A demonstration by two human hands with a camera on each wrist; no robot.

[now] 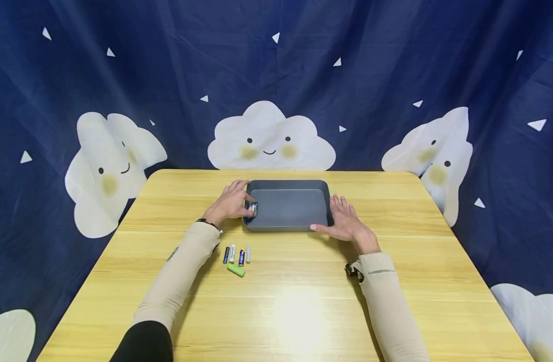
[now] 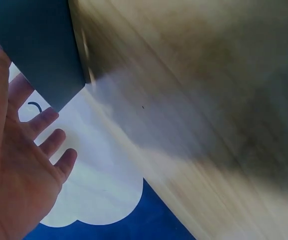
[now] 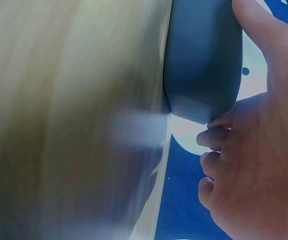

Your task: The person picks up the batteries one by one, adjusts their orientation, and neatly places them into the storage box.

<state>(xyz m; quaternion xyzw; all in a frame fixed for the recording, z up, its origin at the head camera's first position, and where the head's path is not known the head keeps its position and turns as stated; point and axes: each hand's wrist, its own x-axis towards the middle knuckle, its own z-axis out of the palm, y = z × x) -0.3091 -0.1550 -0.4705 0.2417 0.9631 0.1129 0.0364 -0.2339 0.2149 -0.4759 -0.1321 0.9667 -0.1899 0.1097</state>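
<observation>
A shallow dark grey tray [image 1: 289, 207] lies near the table's far edge. At its left end, my left hand [image 1: 232, 203] reaches over the rim, thumb and a finger pinching a small whitish, battery-like item [image 1: 253, 207]; whether it is one piece or more is unclear. Other fingers of that hand [image 2: 26, 150] stay outside the tray's wall [image 2: 39, 45]. My right hand [image 1: 345, 220] rests against the right end, thumb toward the front rim and fingers fairly straight. In the right wrist view, fingertips of the right hand [image 3: 253, 155] lie by the tray's outer wall [image 3: 201, 65].
In front of the tray, left of centre, several batteries lie side by side, among them a blue battery [image 1: 241, 257] and a white battery [image 1: 232, 253]. A green battery [image 1: 236, 270] lies askew nearer me. A dark blue cloud-print curtain [image 1: 276, 75] hangs behind the wooden table [image 1: 204, 311].
</observation>
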